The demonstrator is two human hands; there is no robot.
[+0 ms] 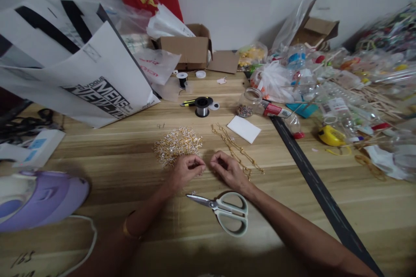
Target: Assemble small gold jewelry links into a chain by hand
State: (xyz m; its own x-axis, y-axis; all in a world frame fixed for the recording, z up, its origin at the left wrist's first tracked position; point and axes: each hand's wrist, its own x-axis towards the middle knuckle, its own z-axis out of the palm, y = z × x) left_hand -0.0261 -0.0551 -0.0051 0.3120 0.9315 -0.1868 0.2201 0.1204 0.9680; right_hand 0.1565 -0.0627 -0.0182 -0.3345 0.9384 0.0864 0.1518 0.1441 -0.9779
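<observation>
My left hand (187, 169) and my right hand (227, 169) rest on the wooden table (113, 169), fingers curled in a pinch and facing each other. Each seems to pinch a tiny piece that I cannot make out. A heap of small gold and silver links (177, 143) lies just beyond my left hand. Two assembled gold chains (235, 149) stretch away from my right hand, one passing under it. Pale green scissors (224, 211) lie partly spread just in front of both wrists.
A wire spool (202, 106), a yellow cutter (188, 102), a bead jar (248, 103) and a white card (243, 129) lie further back. A large white bag (84, 69) stands at left, a purple appliance (35, 199) near left, cluttered bags and sticks (351, 91) at right.
</observation>
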